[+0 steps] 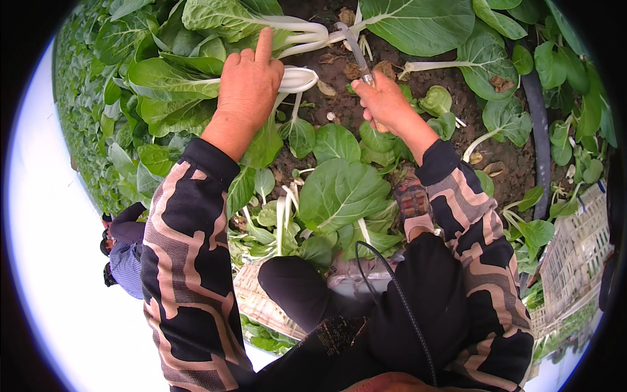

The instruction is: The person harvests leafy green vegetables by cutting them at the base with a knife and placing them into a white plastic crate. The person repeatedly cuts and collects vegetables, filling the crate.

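Note:
My left hand (250,81) lies over a head of bok choy (298,80), its fingers mostly curled and one finger stretched out. The white stalk base sticks out to the right of the palm, and the leaves spread to the left. The fingertip touches or nearly touches the stalks of another bok choy (306,36) just above. In my right hand (387,103) is a small sickle (360,56) with a curved metal blade and a wooden handle. The blade's hooked tip is at the base of the upper bok choy. My left hand's curled fingertips are hidden.
Dense leafy plants (98,137) grow at the left. Loose leaves (343,196) litter the brown soil (333,105). A black hose (536,132) runs along the right, near a pale plastic crate (575,255). Other people (125,255) are at the far left.

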### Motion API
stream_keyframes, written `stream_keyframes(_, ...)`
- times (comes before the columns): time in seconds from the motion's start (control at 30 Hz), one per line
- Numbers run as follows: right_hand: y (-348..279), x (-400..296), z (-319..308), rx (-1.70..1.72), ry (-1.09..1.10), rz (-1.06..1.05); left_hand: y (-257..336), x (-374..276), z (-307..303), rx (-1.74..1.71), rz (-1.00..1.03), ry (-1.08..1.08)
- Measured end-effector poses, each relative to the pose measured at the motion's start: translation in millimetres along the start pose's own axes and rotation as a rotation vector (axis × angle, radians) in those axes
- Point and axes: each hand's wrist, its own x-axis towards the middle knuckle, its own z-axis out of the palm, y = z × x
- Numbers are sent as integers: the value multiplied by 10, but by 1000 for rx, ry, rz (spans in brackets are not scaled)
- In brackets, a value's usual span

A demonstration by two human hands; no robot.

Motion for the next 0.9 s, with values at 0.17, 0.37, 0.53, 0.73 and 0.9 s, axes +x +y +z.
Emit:
stream_keyframes(0.17,-71,109,171,152,-61,131,176,-229,95,-98,-35,116)
stream_keyframes(0.37,-28,200,212,95,-92,140,312,-384,240,-125,-81,156)
stream_keyframes(0.53,-145,339,264,1,-90,159,345,-385,277,-156,-132,138)
stream_keyframes(0.73,-65,107,-82,-178,-314,274,217,-419,238,-220,-150,108)
stream_keyframes(0.9,210,-245,-229,-51,-129,127,51,-406,-11,-220,-104,156)
